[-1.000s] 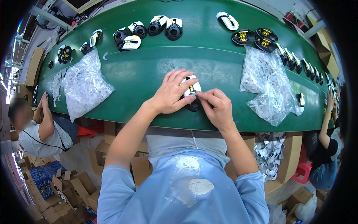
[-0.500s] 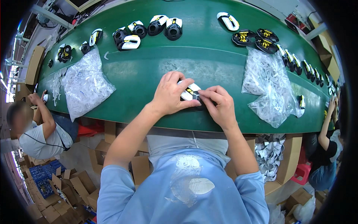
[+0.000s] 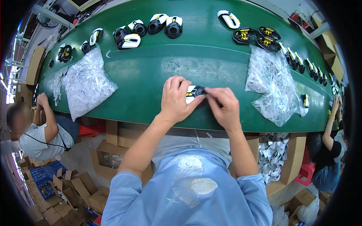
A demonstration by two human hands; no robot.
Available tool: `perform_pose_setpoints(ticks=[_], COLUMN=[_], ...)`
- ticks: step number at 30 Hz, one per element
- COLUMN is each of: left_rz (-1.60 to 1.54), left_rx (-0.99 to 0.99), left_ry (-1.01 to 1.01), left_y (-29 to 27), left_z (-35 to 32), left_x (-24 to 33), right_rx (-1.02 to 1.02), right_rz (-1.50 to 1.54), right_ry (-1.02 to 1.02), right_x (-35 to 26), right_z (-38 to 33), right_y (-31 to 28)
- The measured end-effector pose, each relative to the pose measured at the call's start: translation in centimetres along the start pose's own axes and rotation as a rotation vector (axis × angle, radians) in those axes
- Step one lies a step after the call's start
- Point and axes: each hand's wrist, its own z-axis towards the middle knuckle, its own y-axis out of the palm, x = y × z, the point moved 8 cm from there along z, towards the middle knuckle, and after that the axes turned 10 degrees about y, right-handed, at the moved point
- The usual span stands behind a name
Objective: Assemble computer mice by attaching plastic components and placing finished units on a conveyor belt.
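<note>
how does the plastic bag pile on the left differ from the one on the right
The left bag pile sits near the belt's left end, beside a seated co-worker; the right bag pile lies nearer the black shells. The left one looks broader and flatter, the right one taller and longer. Both are clear crinkled plastic on the green belt.

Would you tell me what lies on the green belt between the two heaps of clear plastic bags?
In the head view, between the left bag heap and the right bag heap, both hands, left hand and right hand, hold a small black-and-white part; otherwise bare green belt.
</note>
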Motion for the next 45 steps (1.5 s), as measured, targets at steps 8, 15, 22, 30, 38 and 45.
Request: perform_pose_setpoints(ticks=[8, 15, 22, 30, 38, 45], left_rz=[-0.022, -0.041, -0.008, -0.006, -0.014, -0.051], left_rx=[-0.018, -0.018, -0.027, -0.05, -0.021, -0.062], left_ry=[-0.036, 0.006, -0.001, -0.009, 0.005, 0.012], left_y=[-0.4, 0.1, -0.3, -0.2, 0.5, 0.5], left_z=[0.3, 1.0, -0.2, -0.3, 0.5, 0.3], left_x=[-0.5, 0.2, -0.2, -0.3, 0.2, -0.1], right_rx=[0.087, -0.525, 0.1, 0.31, 0.278, 0.506], right_rz=[-0.052, -0.006, -0.396, -0.459, -0.795, -0.159], right_ry=[0.099, 0.076, 0.076, 0.148, 0.341, 0.082], right_x=[1.5, 0.7, 1.5, 8.5, 16.6, 14.1], right_z=[-4.3, -12.4, -3.9, 5.1, 9.0, 5.7], right_y=[-6.7, -2.8, -13.7, -21.0, -21.3, -21.2])
